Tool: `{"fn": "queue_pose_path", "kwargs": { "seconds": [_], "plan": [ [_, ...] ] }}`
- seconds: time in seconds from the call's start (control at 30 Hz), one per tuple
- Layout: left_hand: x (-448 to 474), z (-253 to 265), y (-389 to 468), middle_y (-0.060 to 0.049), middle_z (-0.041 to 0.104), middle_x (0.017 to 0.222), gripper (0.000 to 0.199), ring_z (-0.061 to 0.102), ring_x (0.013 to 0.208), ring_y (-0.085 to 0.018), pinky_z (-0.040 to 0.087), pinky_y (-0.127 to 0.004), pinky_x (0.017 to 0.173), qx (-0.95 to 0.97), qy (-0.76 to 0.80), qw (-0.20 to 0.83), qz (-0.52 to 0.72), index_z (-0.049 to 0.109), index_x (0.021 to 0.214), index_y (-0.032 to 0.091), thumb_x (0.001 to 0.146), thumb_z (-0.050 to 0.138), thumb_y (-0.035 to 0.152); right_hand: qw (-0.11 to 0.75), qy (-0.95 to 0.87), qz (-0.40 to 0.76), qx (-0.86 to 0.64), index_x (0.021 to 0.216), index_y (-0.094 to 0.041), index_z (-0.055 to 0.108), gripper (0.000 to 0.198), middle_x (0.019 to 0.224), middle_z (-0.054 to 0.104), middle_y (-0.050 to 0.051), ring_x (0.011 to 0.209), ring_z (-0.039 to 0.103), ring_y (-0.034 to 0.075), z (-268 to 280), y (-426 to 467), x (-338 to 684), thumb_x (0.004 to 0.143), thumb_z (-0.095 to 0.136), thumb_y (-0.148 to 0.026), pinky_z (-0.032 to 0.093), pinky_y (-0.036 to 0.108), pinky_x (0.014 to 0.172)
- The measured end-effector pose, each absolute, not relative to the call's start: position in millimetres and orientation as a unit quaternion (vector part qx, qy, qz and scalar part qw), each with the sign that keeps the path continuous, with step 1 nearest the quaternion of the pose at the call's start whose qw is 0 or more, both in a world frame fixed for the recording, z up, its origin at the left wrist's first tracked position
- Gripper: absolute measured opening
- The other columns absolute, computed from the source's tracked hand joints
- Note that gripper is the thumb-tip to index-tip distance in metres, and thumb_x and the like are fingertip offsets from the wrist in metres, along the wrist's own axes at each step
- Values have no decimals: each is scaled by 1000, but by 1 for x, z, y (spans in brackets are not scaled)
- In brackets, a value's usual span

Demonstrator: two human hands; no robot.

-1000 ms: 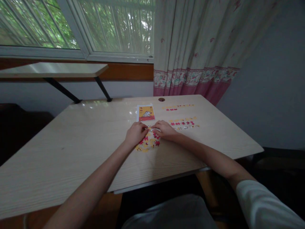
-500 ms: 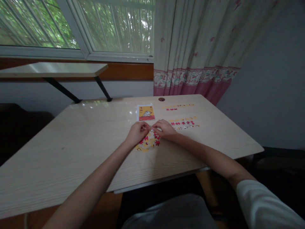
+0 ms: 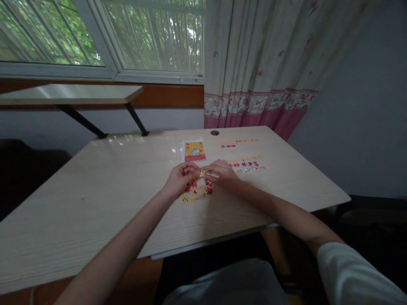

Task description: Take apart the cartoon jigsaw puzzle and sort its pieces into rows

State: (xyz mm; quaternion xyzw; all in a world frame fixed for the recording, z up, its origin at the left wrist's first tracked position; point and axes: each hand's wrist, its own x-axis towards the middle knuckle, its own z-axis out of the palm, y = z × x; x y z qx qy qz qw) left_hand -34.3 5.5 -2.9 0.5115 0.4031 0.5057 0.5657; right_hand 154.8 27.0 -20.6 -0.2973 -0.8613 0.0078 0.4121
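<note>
Over a loose pile of jigsaw puzzle pieces (image 3: 193, 197), red, yellow and white, my two hands meet fingertip to fingertip. A small yellow puzzle piece (image 3: 202, 173) shows between them. My left hand (image 3: 182, 178) is closed, thumb and fingers pinching the piece's left side. From the other side my right hand (image 3: 224, 174) pinches at the same piece, its fingers partly hiding it. Just beyond the hands lies a picture card (image 3: 194, 151) with a white animal on yellow and red.
Sorted rows of puzzle pieces (image 3: 244, 164) lie right of my right hand, with further rows (image 3: 229, 146) behind them. The pale wooden desk (image 3: 121, 182) has a cable hole (image 3: 215, 133) near its back edge. A raised shelf (image 3: 73, 94) stands at the back left, and a curtain (image 3: 251, 63) hangs behind.
My fingertips have shifted slightly, and the yellow puzzle piece between them now shows more clearly. My right hand has turned a little. The pile, rows and card look the same.
</note>
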Motion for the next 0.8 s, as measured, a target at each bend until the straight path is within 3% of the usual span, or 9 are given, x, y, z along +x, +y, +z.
{"fn": "queue_pose_path", "kwargs": {
  "seconds": [0.27,0.6,0.8],
  "plan": [
    [-37,1,4,0,64,62,35,60,57,-12,47,-25,57,503,414,547,526,62,79,15,53,80,31,434,-846,-21,-310,94,-22,68,24,78,65,4,75,58,15,-9,29,170,81,61,-40,38,29,70],
    [-38,-9,7,-2,66,67,26,59,59,-10,47,-23,60,519,421,563,487,66,78,15,58,77,26,419,-854,21,-308,89,-20,65,22,77,66,4,75,58,15,-9,25,174,77,64,-39,39,29,71],
    [-36,-8,4,0,65,63,28,57,53,-9,44,-22,52,526,420,577,462,64,78,15,57,77,27,393,-875,-18,-284,88,-21,66,24,79,67,3,76,59,15,-12,20,163,78,63,-43,36,29,70]
  ]
}}
